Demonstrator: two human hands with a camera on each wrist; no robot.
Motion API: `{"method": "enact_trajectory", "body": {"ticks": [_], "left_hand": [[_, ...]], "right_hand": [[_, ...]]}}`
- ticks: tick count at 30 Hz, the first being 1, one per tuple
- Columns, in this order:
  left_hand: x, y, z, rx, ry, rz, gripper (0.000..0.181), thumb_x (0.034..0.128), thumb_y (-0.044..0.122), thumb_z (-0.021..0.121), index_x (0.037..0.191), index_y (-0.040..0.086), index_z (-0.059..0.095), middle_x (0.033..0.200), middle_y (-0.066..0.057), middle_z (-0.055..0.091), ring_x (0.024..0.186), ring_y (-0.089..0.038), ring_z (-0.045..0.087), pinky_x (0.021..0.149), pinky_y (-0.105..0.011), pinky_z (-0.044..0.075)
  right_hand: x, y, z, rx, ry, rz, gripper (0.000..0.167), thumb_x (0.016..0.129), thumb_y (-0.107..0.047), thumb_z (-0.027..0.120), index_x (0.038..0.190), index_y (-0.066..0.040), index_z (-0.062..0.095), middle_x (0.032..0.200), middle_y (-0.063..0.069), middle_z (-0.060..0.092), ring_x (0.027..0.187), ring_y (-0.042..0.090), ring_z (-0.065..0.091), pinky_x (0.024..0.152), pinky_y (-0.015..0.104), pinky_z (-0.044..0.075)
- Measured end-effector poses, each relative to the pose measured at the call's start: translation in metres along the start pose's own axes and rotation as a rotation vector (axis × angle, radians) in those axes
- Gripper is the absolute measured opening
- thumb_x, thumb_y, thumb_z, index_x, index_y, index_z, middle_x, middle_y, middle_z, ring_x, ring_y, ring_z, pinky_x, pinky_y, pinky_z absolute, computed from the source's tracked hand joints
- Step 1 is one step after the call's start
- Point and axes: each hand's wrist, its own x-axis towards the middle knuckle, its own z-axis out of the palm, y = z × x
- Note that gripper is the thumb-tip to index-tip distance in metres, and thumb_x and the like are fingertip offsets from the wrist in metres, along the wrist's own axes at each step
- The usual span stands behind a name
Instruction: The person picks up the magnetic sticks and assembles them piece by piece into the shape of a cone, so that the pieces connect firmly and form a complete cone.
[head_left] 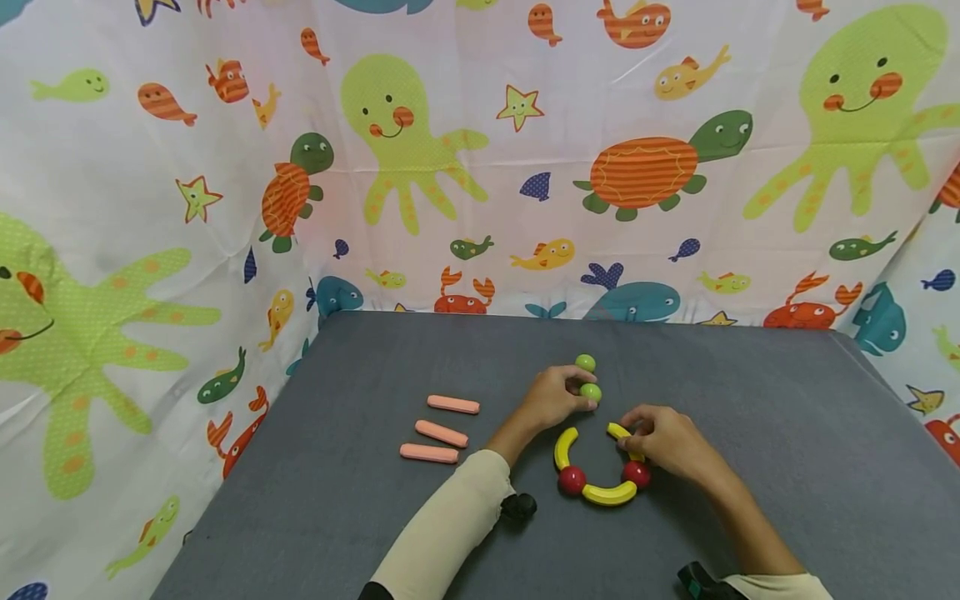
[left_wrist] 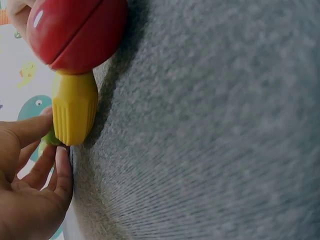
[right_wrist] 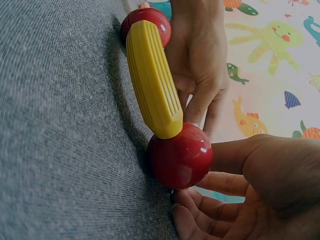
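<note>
My left hand (head_left: 553, 398) pinches a small green ball (head_left: 591, 392) between thumb and fingers. Just beyond it lies a second green ball (head_left: 586, 362). On the right, my right hand (head_left: 667, 437) holds a yellow toy banana (head_left: 618, 431) with its fingertips, covering part of it. That banana belongs to a U-shaped row that opens away from me: a red ball (head_left: 636, 474), a bottom toy banana (head_left: 610, 495), another red ball (head_left: 572, 481) and a left toy banana (head_left: 566, 449). In the right wrist view, the near red ball (right_wrist: 180, 156) touches a toy banana (right_wrist: 152, 80).
Three pink sausage-shaped pieces (head_left: 453, 405) lie to the left of my left hand. A grey cloth (head_left: 337, 508) covers the table. Behind it hangs a white curtain (head_left: 450, 42) printed with sea animals. Black wrist cameras (head_left: 518, 507) sit on both wrists.
</note>
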Motion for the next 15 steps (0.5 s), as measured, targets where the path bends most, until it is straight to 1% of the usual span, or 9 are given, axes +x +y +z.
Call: {"method": "enact_trajectory", "body": {"ticks": [6,11,15], "left_hand": [[-0.004,0.000,0.001,0.010,0.016,0.003,0.036,0.0903,0.016,0.087,0.125,0.013,0.077,0.110,0.003,0.076,0.092,-0.004,0.066,0.082,-0.021,0.054],[-0.010,0.003,-0.001,0.013,0.002,0.002,0.039,0.0916,0.018,0.086,0.129,0.013,0.075,0.118,0.003,0.075,0.098,-0.007,0.068,0.084,-0.021,0.055],[-0.016,0.006,-0.004,0.017,-0.009,0.022,0.041,0.0922,0.019,0.086,0.131,0.012,0.075,0.119,0.001,0.076,0.099,-0.008,0.069,0.083,-0.021,0.055]], "right_hand": [[0.001,-0.001,0.001,-0.014,0.006,-0.003,0.026,0.093,-0.015,0.078,0.114,0.000,0.076,0.079,0.001,0.065,0.067,0.017,0.058,0.057,0.030,0.045],[0.001,-0.001,0.001,-0.014,0.000,0.017,0.025,0.093,-0.015,0.077,0.112,0.000,0.077,0.080,0.002,0.064,0.068,0.017,0.058,0.058,0.031,0.046],[0.001,-0.002,0.001,0.005,0.001,0.032,0.023,0.093,-0.016,0.076,0.111,-0.001,0.076,0.080,0.003,0.063,0.069,0.018,0.057,0.059,0.031,0.045]]}}
